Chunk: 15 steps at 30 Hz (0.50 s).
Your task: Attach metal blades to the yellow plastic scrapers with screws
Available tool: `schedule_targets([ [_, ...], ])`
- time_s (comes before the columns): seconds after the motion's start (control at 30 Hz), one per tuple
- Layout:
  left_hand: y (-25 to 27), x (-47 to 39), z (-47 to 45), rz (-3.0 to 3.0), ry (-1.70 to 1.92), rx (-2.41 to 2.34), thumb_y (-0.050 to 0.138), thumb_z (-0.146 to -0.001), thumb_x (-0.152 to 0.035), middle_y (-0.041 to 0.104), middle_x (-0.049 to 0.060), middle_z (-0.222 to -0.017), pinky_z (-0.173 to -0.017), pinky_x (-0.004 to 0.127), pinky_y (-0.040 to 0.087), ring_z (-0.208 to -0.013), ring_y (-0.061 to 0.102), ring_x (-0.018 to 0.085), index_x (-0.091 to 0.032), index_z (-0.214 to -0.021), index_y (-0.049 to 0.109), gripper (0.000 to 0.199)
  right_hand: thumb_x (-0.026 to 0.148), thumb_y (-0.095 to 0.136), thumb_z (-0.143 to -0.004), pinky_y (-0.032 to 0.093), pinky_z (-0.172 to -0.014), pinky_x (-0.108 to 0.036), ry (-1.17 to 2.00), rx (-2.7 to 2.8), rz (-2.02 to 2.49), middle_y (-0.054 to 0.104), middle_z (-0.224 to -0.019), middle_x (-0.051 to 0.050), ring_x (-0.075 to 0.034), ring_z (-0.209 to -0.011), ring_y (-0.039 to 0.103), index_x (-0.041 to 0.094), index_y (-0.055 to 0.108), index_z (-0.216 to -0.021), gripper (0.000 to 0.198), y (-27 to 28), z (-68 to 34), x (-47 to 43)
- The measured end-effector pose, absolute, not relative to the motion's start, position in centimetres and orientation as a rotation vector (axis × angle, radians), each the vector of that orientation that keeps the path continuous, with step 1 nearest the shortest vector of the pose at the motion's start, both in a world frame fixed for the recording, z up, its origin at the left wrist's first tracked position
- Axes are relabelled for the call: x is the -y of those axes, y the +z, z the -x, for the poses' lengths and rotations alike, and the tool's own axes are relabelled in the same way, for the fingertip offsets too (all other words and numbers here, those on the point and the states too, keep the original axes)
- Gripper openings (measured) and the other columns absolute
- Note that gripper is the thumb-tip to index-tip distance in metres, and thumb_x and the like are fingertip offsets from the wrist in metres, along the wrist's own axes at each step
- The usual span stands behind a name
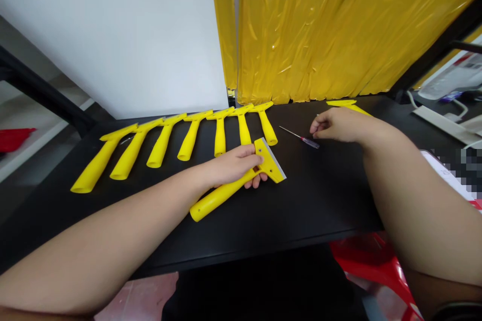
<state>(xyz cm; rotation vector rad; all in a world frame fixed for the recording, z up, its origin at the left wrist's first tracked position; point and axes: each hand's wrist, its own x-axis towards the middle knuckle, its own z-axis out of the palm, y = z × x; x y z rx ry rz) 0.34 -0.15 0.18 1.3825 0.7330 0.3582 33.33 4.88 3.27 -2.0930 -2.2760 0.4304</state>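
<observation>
This looks like a small assembly workshop. A row of matching yellow scrapers (192, 135) and a screwdriver (309, 142) lie on the black table (320, 200), and creased yellow plastic sheeting (320, 25) hangs behind it.

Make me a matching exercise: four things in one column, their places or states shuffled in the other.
Column one
1. Left hand
2. Screwdriver
3. Row of scrapers
4. Table

Column two
A. Lying near the right hand
B. Black, beneath the tools
C. Gripping a yellow scraper
D. Laid out side by side

Right pairs: 1-C, 2-A, 3-D, 4-B
</observation>
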Motion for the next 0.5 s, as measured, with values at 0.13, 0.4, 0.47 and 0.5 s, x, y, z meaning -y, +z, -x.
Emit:
schedule_targets([
  [0.13, 0.2, 0.1, -0.3, -1.36, 0.364, -0.732, 0.049, -0.102, -0.022, 0.071, 0.005, -0.081, -0.047, 0.02, 0.049, -0.057, 0.066, 0.011, -0.016, -0.094, 0.056, 0.013, 0.026, 0.077, -0.079, 0.051, -0.071, -0.031, 0.475, 2.27, 2.153, 0.081, -0.087, -0.001, -0.021, -0.079, 0.073, 0.026, 0.082, -0.088, 0.01, 3.3, -33.0, -5.2],
  [0.4, 0.8, 0.3, -0.4, -1.34, 0.369, -0.774, 0.044, -0.104, -0.019, 0.071, 0.006, -0.081, -0.046, 0.019, 0.049, -0.057, 0.065, 0.01, -0.014, -0.094, 0.058, 0.018, 0.019, 0.072, -0.08, 0.047, -0.058, -0.031, 0.598, 2.304, 2.274, 0.074, -0.071, -0.003, -0.018, -0.058, 0.067, 0.022, 0.078, -0.082, 0.007, 3.6, -32.1, -4.8],
  [0.47, 0.9, 0.4, -0.3, -1.333, 0.368, -0.778, 0.044, -0.104, -0.019, 0.071, 0.005, -0.08, -0.046, 0.019, 0.048, -0.056, 0.065, 0.01, -0.015, -0.094, 0.057, 0.018, 0.017, 0.069, -0.081, 0.047, -0.056, -0.031, 0.605, 2.351, 2.281, 0.074, -0.069, -0.003, -0.018, -0.053, 0.066, 0.021, 0.076, -0.081, 0.008, 3.5, -32.0, -4.7],
  [0.5, 1.0, 0.5, -0.3, -1.33, 0.367, -0.779, 0.044, -0.104, -0.019, 0.071, 0.005, -0.08, -0.046, 0.019, 0.048, -0.056, 0.064, 0.01, -0.015, -0.094, 0.057, 0.017, 0.017, 0.068, -0.081, 0.046, -0.056, -0.031, 0.586, 2.366, 2.283, 0.074, -0.07, -0.003, -0.018, -0.052, 0.066, 0.021, 0.075, -0.08, 0.009, 3.4, -32.1, -4.7],
])
